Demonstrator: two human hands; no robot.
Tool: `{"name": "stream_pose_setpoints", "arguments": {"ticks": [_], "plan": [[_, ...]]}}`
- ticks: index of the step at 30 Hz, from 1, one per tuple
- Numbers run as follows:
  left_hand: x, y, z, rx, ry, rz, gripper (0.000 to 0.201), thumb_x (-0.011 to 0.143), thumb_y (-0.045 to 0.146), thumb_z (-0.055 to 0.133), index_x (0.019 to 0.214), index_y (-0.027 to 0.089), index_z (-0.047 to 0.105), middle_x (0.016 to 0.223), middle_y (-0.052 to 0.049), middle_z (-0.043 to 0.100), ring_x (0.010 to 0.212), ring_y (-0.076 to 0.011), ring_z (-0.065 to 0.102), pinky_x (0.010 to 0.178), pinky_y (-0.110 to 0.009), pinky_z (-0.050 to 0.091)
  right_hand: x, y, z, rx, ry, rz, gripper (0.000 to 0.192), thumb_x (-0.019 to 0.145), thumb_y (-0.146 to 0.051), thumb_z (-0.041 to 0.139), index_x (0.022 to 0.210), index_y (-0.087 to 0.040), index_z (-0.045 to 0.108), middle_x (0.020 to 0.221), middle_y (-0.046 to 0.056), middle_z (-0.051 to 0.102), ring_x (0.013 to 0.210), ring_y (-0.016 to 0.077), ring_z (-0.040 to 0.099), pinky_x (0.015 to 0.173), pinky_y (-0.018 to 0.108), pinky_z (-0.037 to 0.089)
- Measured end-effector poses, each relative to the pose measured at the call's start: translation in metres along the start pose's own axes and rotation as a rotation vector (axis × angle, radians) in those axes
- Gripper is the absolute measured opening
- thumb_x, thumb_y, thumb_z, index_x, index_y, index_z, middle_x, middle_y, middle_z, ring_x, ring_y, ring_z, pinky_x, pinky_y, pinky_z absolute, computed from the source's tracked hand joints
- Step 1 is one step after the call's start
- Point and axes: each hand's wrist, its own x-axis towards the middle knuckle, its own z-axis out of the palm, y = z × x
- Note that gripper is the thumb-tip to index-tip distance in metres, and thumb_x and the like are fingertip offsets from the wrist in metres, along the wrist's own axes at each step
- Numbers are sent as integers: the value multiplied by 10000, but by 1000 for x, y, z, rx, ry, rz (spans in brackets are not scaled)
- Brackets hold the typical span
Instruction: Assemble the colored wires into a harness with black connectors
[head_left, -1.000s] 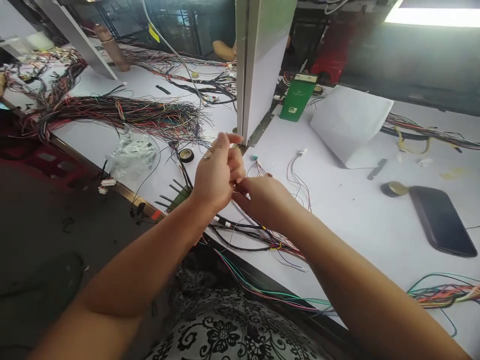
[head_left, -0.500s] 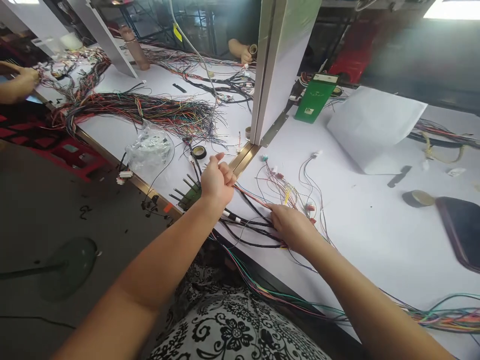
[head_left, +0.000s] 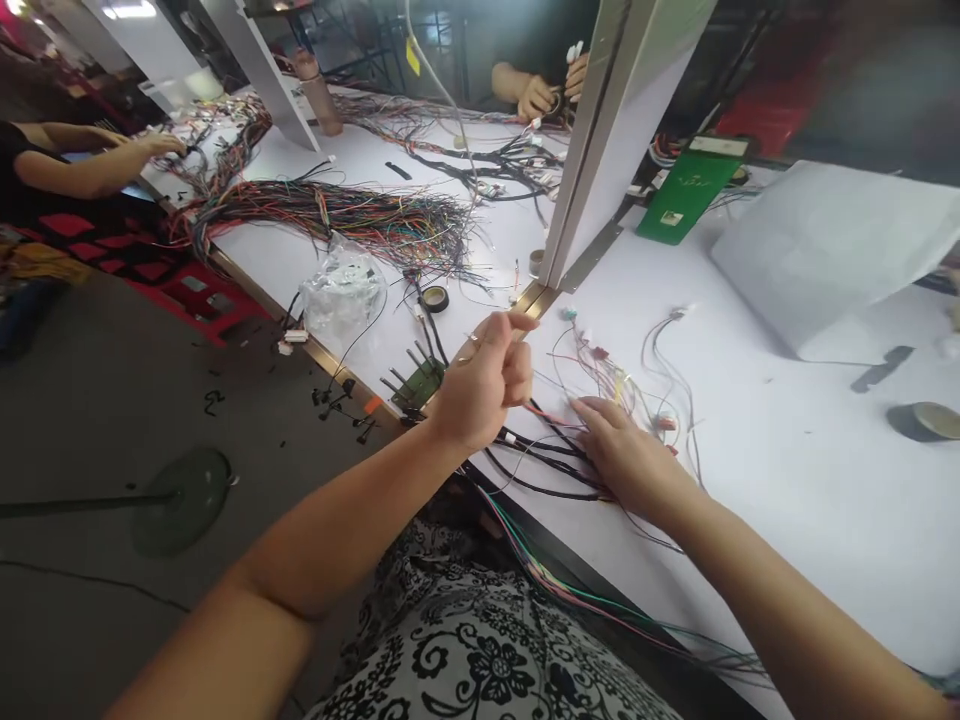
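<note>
My left hand (head_left: 484, 385) is raised over the table's front edge, its fingers curled in and the thumb side up. What lies inside it is hidden; a thin red wire (head_left: 546, 414) comes out from beneath it. Further right, my right hand (head_left: 626, 450) is closed over a wire harness (head_left: 551, 465) of black-sleeved branches, which passes under its fingers. Beyond that hand lie loose thin wires with small connectors (head_left: 600, 353). A green block with upright metal pins (head_left: 418, 385) sits just left of my left hand.
A roll of black tape (head_left: 435, 299) and a clear plastic bag (head_left: 343, 290) lie on the left. Behind them spreads a big wire bundle (head_left: 360, 220). A metal post (head_left: 585, 180) rises ahead. A green box (head_left: 691, 190) and white sheet (head_left: 832, 255) stand right. Co-workers' hands (head_left: 536, 98) show across the table.
The view has swung left, so things appear further right. My left hand has lifted and turned slightly, its fist nearer the camera. My right hand stays on the harness.
</note>
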Motion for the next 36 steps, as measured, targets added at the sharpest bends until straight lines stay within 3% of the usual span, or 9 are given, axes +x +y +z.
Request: {"name": "stream_pose_setpoints", "arguments": {"ticks": [4, 8, 11, 15, 20, 24, 30, 32, 36], "plan": [[-14, -5, -1, 16, 106, 114, 288, 940, 462, 450, 888, 211, 583, 482, 94, 200, 394, -60, 158, 423, -194, 228, -17, -30, -8, -11, 206, 4, 443, 952, -298, 400, 1387, -218, 393, 1357, 128, 498, 745, 217, 661, 467, 319, 470], [-35, -17, -10, 32, 106, 145, 305, 950, 455, 429, 897, 210, 602, 476, 87, 228, 408, -59, 155, 442, -205, 226, -28, -43, -6, 232, 308, -132, 295, 959, -217, 402, 1242, -214, 485, 1215, 87, 589, 928, 193, 631, 717, 322, 518], [-43, -25, -25, 69, 128, 122, 314, 950, 455, 426, 903, 210, 617, 490, 80, 238, 419, -59, 164, 454, -215, 221, -30, -29, 1, 352, 391, 55, 153, 952, -256, 435, 1059, -204, 531, 1049, 75, 624, 923, 186, 616, 787, 325, 492], [-40, -35, -45, 68, 272, 67, 285, 940, 447, 452, 885, 214, 607, 509, 78, 231, 427, -63, 182, 460, -217, 219, -21, -9, 6, 390, 282, 379, 208, 916, -361, 481, 1051, -209, 524, 950, 59, 641, 713, 181, 624, 659, 332, 476], [-40, -47, -58, 134, 341, 107, 278, 929, 447, 477, 897, 204, 608, 509, 77, 244, 441, -68, 198, 469, -220, 215, -6, -5, 5, 578, 152, 487, 289, 884, -397, 494, 1123, -235, 507, 920, 25, 667, 643, 171, 625, 562, 300, 447], [-49, -54, -66, 274, 314, 111, 289, 945, 440, 444, 916, 204, 609, 519, 67, 279, 469, -82, 230, 495, -236, 216, -10, -7, 8, 661, 255, 413, 255, 883, -342, 524, 1109, -228, 499, 810, 10, 639, 606, 156, 583, 588, 301, 480], [-56, -54, -65, 479, 196, 13, 327, 950, 446, 425, 986, 184, 618, 559, 44, 357, 509, -102, 313, 512, -260, 258, -21, -8, 9, 543, 263, -269, 154, 928, -119, 390, 931, -217, 509, 976, 64, 681, 848, 164, 615, 735, 313, 499], [-54, -51, -61, 534, 144, -45, 340, 953, 445, 416, 1026, 179, 615, 576, 38, 369, 524, -105, 327, 514, -260, 266, -19, -4, 9, 552, 253, -260, 167, 913, -93, 374, 920, -214, 489, 1018, 68, 679, 877, 163, 623, 751, 320, 508], [-49, -45, -53, 582, 122, -180, 368, 949, 451, 425, 1117, 174, 599, 562, 55, 322, 505, -100, 282, 491, -253, 246, -8, 11, 4, 467, 284, 25, 158, 926, -159, 385, 1000, -214, 514, 1036, 69, 674, 942, 198, 633, 794, 370, 510]]}}
